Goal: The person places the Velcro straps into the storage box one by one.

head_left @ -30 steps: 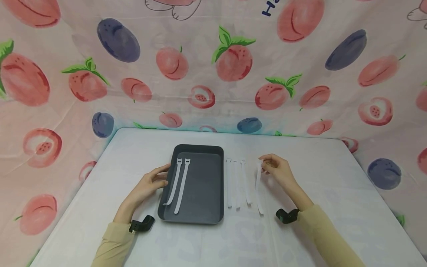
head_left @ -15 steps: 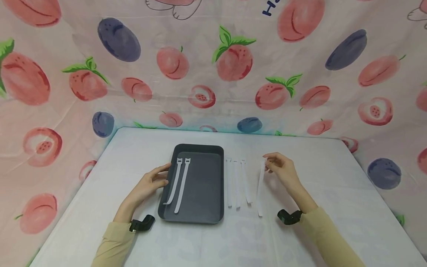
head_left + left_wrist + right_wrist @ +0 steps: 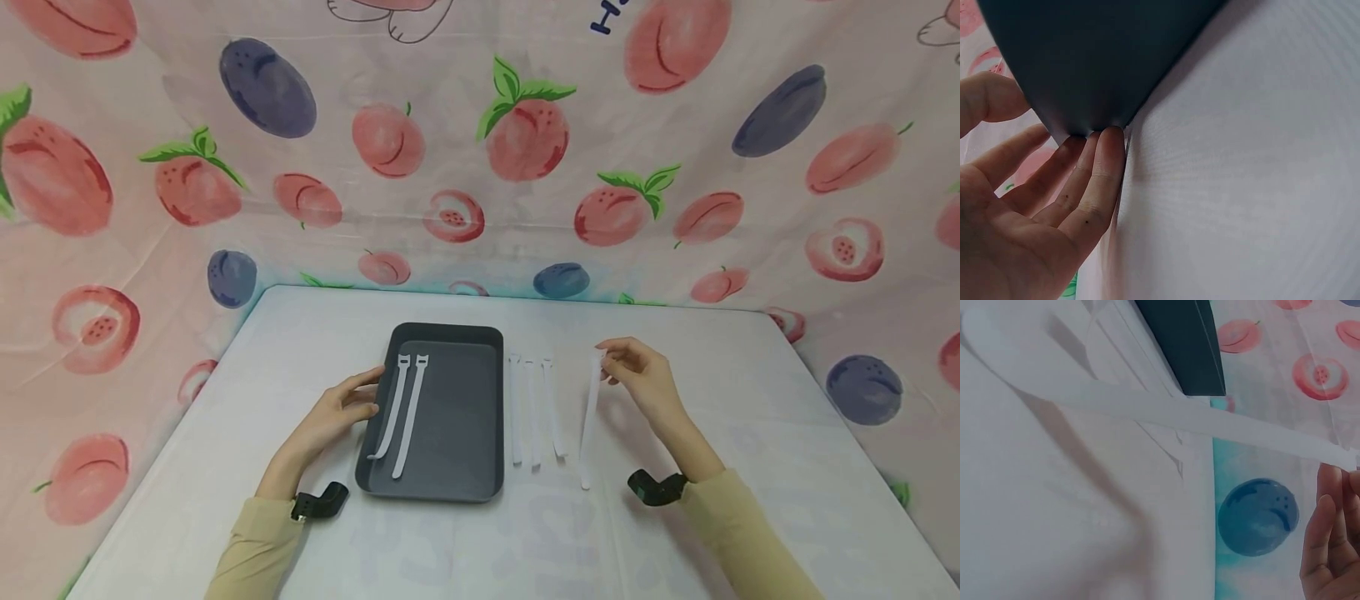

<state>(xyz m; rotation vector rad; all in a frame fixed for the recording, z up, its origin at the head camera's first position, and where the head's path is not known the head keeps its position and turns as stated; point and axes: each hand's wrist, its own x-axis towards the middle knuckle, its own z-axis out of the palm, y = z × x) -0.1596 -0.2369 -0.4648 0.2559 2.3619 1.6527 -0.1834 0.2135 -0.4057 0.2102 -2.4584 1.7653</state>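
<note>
My left hand rests against the left side of a dark grey tray. In the left wrist view, its extended fingertips touch the tray's outer wall. Two white cable straps with slotted heads lie lengthwise in the left part of the tray. On the right, my right hand pinches one end of another white cable strap, which slants down toward the tabletop. The right wrist view shows that strap stretching from the fingertips across the picture, its shadow on the cloth below.
Three more white cable straps lie side by side on the white tabletop, between the tray and the right hand. A peach-patterned cloth hangs behind and beside the table. Each wrist wears a black camera.
My right hand has lifted and moved a little to the right, raising its end of the strap. The left hand and tray have stayed in place.
</note>
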